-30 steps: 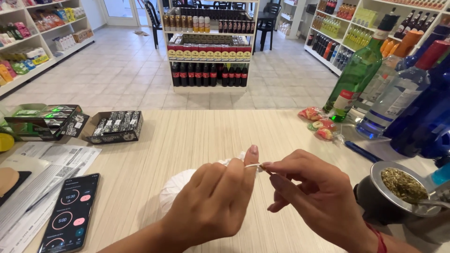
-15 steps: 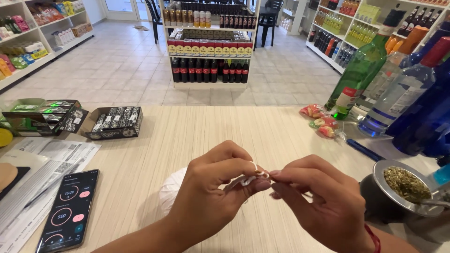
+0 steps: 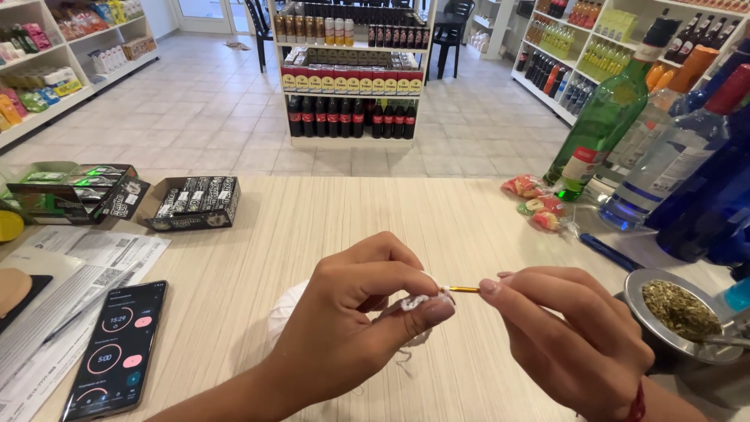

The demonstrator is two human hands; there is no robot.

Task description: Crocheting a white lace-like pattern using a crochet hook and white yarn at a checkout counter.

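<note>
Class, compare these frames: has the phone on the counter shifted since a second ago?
No. The phone lies at the same angle beside the printed papers, left of the left hand; only the camera's framing differs slightly.

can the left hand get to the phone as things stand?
Probably yes, once freed: the left hand pinches white crochet work, but bare counter separates it from the phone.

Single head-worn camera, looking down and forward from close above the left hand (image 3: 355, 328) and right hand (image 3: 574, 340), with shop shelves (image 3: 351, 74) far beyond them
</note>
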